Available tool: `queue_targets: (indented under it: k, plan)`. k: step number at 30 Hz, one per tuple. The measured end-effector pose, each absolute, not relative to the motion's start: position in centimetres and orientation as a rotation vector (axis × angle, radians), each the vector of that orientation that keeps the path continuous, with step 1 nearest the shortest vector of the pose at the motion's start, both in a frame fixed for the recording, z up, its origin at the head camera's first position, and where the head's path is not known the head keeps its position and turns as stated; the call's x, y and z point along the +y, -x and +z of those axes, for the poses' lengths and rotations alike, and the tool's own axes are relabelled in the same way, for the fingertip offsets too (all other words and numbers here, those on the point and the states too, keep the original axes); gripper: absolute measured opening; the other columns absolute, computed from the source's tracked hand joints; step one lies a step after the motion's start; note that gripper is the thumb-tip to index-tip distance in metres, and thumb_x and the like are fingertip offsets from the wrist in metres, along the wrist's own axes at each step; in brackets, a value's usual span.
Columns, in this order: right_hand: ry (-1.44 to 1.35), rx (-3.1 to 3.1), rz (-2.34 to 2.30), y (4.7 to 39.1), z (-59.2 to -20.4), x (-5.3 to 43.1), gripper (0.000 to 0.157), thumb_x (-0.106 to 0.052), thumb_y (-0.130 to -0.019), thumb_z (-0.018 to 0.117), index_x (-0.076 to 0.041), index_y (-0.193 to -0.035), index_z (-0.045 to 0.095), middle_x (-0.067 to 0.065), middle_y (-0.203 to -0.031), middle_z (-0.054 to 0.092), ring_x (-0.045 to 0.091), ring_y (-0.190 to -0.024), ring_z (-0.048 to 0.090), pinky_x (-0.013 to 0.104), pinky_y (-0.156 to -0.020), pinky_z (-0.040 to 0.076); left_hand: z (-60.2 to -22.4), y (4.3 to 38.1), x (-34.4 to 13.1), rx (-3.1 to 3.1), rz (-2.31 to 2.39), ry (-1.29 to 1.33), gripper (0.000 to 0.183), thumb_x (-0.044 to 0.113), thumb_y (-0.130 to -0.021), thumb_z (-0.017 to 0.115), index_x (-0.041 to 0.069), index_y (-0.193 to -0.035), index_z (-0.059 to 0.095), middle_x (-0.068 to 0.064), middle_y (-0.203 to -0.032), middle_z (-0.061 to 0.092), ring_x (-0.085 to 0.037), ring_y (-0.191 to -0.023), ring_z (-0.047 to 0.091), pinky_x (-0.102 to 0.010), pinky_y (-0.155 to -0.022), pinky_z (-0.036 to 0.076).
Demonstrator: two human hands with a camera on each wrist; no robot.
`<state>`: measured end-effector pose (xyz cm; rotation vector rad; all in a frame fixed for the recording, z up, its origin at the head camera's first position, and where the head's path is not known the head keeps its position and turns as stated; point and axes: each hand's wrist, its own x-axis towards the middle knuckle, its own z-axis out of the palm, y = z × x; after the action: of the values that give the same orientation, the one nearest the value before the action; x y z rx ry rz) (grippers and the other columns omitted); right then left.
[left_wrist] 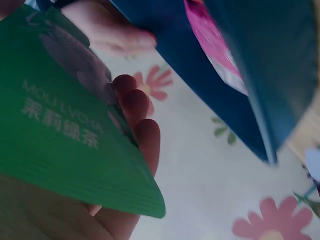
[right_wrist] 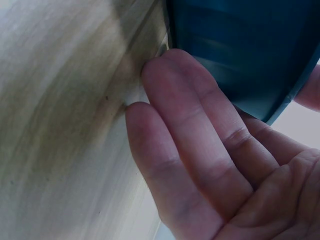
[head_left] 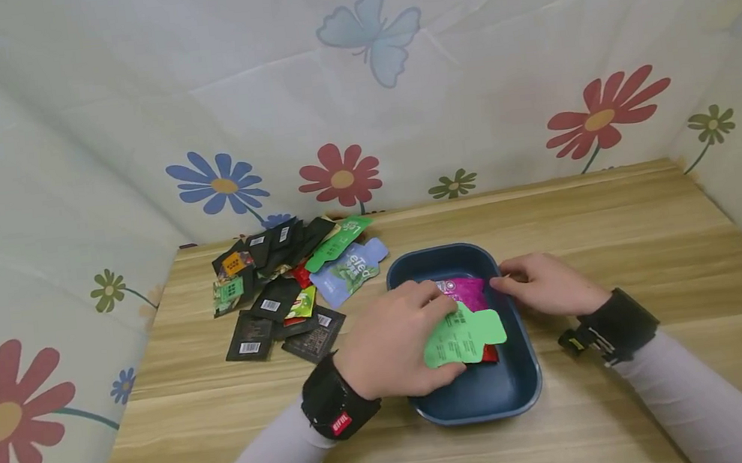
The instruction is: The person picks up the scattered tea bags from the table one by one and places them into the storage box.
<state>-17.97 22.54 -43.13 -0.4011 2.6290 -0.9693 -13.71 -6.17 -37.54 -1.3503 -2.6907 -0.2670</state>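
My left hand grips a green tea packet between thumb and fingers, above the dark blue plastic basin. In the left wrist view the front of the tea packet shows white lettering. Beneath it in the basin lie a magenta packet and a red packet, both partly covered. My right hand holds the basin's right rim, thumb over the edge. Seen from the right wrist, its fingers lie along the outside of the basin wall.
Left of the basin, several black packets lie in a loose pile on the wooden table. A light blue tea packet and another green packet lie at the pile's right side. A flower-printed cloth hangs behind the table.
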Motion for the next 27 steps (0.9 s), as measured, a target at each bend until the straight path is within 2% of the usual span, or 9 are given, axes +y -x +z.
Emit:
queue_targets:
  k: [3, 7, 12, 15, 17, 19, 22, 27]
  plan:
    - [0.408, 2.635, -0.973, 18.0, -43.1, 22.5, 0.038, -0.033, -0.104, 0.060, -0.002, -0.126, 0.069, 0.001, -0.080, 0.068, 0.016, -0.069, 0.057, 0.029, -0.061, 0.047, -37.8, 13.2, -5.2, -2.662, -0.280, 1.416, 0.068, 0.066, -0.080, 0.075, 0.020, -0.129, 0.068, 0.003, -0.122, 0.065, -0.011, -0.109, 0.062, -0.028, -0.096, 0.056]
    - [0.420, 2.653, -0.972, 18.0, -43.2, 22.4, 0.038, -0.032, -0.104, 0.060, -0.001, -0.125, 0.069, 0.001, -0.089, 0.072, 0.015, -0.074, 0.059, 0.030, -0.067, 0.050, -38.3, 12.8, -4.4, -2.626, -0.292, 1.461, 0.068, 0.067, -0.080, 0.073, 0.020, -0.128, 0.067, 0.005, -0.119, 0.063, -0.008, -0.105, 0.061, -0.025, -0.096, 0.056]
    - [0.408, 2.654, -0.966, 18.0, -43.1, 22.4, 0.039, -0.033, -0.104, 0.060, -0.001, -0.125, 0.069, 0.002, -0.091, 0.073, 0.016, -0.075, 0.060, 0.032, -0.068, 0.051, -38.7, 12.4, -4.0, -2.619, -0.319, 1.483, 0.071, 0.069, -0.080, 0.074, 0.020, -0.130, 0.066, 0.006, -0.119, 0.062, -0.006, -0.103, 0.059, -0.023, -0.095, 0.055]
    - [0.410, 2.652, -0.958, 17.9, -43.2, 22.5, 0.039, -0.034, -0.105, 0.059, -0.002, -0.126, 0.069, 0.001, -0.088, 0.071, 0.016, -0.075, 0.059, 0.032, -0.067, 0.050, -38.9, 12.3, -4.1, -2.655, -0.331, 1.481, 0.094, 0.080, -0.075, 0.071, 0.021, -0.147, 0.055, 0.000, -0.143, 0.056, -0.014, -0.126, 0.058, -0.033, -0.110, 0.050]
    - [0.414, 2.651, -0.955, 17.9, -43.2, 22.5, 0.039, -0.034, -0.105, 0.059, -0.002, -0.126, 0.069, 0.001, -0.085, 0.069, 0.016, -0.073, 0.058, 0.032, -0.066, 0.049, -39.0, 12.2, -4.2, -2.693, -0.345, 1.474, 0.112, 0.087, -0.071, 0.068, 0.023, -0.159, 0.040, -0.004, -0.163, 0.040, -0.023, -0.146, 0.046, -0.044, -0.119, 0.041]
    - [0.422, 2.651, -0.953, 17.9, -43.2, 22.5, 0.039, -0.034, -0.105, 0.058, -0.002, -0.126, 0.069, 0.001, -0.083, 0.067, 0.016, -0.072, 0.057, 0.032, -0.064, 0.049, -39.0, 12.2, -4.5, -2.730, -0.352, 1.463, 0.124, 0.092, -0.068, 0.064, 0.027, -0.166, 0.024, -0.004, -0.174, 0.020, -0.029, -0.157, 0.030, -0.053, -0.124, 0.033]
    - [0.429, 2.648, -0.955, 17.9, -43.1, 22.5, 0.039, -0.034, -0.106, 0.058, -0.003, -0.125, 0.069, 0.001, -0.083, 0.067, 0.016, -0.073, 0.057, 0.031, -0.064, 0.049, -38.9, 12.3, -4.8, -2.765, -0.367, 1.449, 0.126, 0.093, -0.068, 0.063, 0.032, -0.167, 0.014, -0.001, -0.176, 0.009, -0.032, -0.160, 0.021, -0.059, -0.124, 0.029]
    - [0.429, 2.639, -0.959, 17.9, -42.9, 22.5, 0.039, -0.034, -0.105, 0.058, -0.003, -0.126, 0.069, 0.000, -0.085, 0.069, 0.017, -0.072, 0.058, 0.032, -0.064, 0.049, -38.7, 12.8, -5.2, -2.794, -0.369, 1.405, 0.125, 0.091, -0.068, 0.065, 0.032, -0.167, 0.016, -0.003, -0.175, 0.015, -0.034, -0.158, 0.027, -0.062, -0.123, 0.029]
